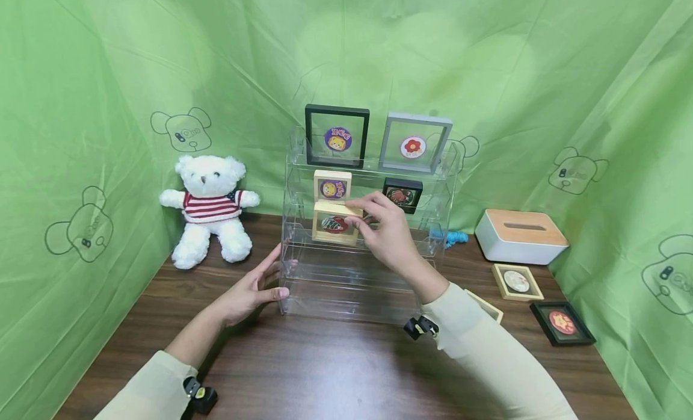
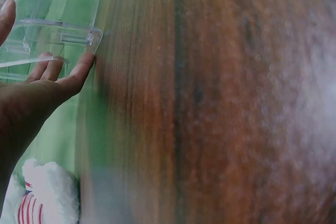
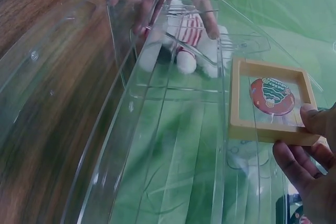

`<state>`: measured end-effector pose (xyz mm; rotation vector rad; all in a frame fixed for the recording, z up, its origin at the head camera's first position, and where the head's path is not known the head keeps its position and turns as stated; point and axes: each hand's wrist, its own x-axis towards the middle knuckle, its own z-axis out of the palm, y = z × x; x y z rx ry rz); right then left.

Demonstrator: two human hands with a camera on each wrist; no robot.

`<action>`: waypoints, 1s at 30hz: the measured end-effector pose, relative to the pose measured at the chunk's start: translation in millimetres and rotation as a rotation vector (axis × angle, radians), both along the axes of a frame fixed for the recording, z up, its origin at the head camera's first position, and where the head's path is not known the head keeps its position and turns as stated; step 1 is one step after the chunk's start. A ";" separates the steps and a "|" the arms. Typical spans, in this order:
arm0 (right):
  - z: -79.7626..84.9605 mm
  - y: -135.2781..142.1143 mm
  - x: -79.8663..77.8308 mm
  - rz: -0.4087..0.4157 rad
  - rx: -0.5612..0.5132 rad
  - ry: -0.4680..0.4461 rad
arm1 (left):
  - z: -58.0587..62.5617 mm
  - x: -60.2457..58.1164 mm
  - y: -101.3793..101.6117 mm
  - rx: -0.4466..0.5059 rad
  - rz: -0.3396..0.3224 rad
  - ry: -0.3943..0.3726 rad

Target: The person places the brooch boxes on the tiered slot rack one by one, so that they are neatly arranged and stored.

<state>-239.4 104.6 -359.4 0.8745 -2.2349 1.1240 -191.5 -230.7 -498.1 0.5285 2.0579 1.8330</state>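
Note:
A clear acrylic tiered rack (image 1: 352, 299) stands on the table. My right hand (image 1: 385, 227) pinches the right side of a light wooden display frame (image 1: 320, 223) between thumb and fingers, at a middle tier. In the right wrist view this frame (image 3: 236, 100) holds a round red badge (image 3: 272, 96) with a green design. My left hand (image 1: 243, 295) rests against the rack's left side, fingers extended along it and thumb at the front edge. Behind the held frame sits a smaller wooden frame (image 1: 332, 175), with a small black frame (image 1: 403, 196) to its right.
On the top tier stand a black frame (image 1: 337, 109) and a grey frame (image 1: 418, 118). A white teddy bear (image 1: 208, 209) sits at left. On the right are a tissue box (image 1: 520, 233), a wooden frame (image 1: 517, 281), a black frame (image 1: 563, 324) and another frame partly behind my sleeve.

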 end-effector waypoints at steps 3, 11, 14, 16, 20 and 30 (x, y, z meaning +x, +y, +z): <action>-2.0 -3.4 1.0 0.020 0.017 0.043 | -0.4 0.0 0.3 -0.001 0.002 0.000; -7.8 -5.2 1.5 0.024 0.062 0.129 | 0.2 -0.1 0.9 -0.002 0.001 0.008; -8.7 -5.2 1.1 0.020 0.074 0.126 | 0.4 -0.1 0.8 -0.003 0.000 0.014; -8.9 -5.5 1.1 0.020 0.077 0.126 | 0.2 0.0 0.6 0.000 -0.004 0.016; -9.6 -6.2 0.9 0.015 0.082 0.130 | 0.0 0.1 0.6 0.003 -0.009 0.014; -9.9 -6.1 2.2 0.039 0.087 0.103 | -0.9 -0.5 0.9 0.019 -0.013 0.014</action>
